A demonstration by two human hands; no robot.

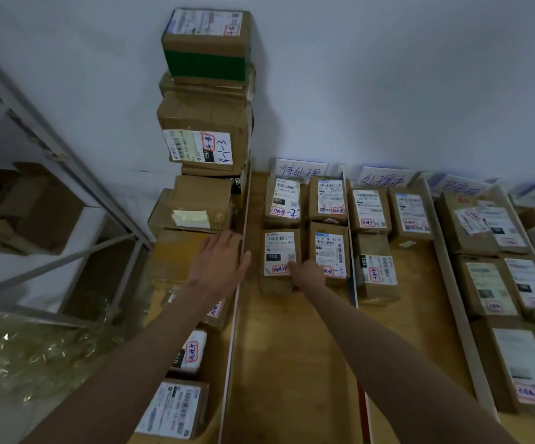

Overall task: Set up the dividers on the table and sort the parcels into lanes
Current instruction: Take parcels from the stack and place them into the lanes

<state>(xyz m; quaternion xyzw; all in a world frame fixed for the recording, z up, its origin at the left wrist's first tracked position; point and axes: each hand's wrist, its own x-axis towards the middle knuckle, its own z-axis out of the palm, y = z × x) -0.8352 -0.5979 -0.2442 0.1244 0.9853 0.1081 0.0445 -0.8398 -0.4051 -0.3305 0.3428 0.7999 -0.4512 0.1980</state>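
A: Near edge, left of the leftmost divider (232, 331): unsorted parcels in a row, among them a labelled box (171, 410) nearest and a red-stamped box (191, 352) beyond it.

B: Hands?

A: Left hand (219, 264), fingers straight and relaxed, grasping nothing; it lies just beside the divider's far stretch, over a brown box outside the lanes. Right hand (306, 274) is on the near end of the parcel marked 150 (279, 256). Its fingers are hidden under the box edge, so I cannot tell whether they curl round it or merely push.

B: Location of that parcel?

A: First lane of the table (292, 363), between the leftmost divider and the second divider (354, 283). Near-left of a two-by-two block; its neighbour to the right (330, 256) sits just beside it.

B: Handling note?

A: My judgement: it is being squared up. Push it flush to the far pair, label up, edges parallel to the dividers. Keep the left hand steadying the thin divider, which looks easy to knock askew.

B: Description?

A: Small brown carton, taped. White shipping label with barcode, a black "150" patch, a red-framed handwritten stamp at the near end.

B: Farther?

A: Handwritten lane sign (301, 169) against the wall. Lanes to the right hold more parcels. Far left, a tall stack of boxes (205, 123).
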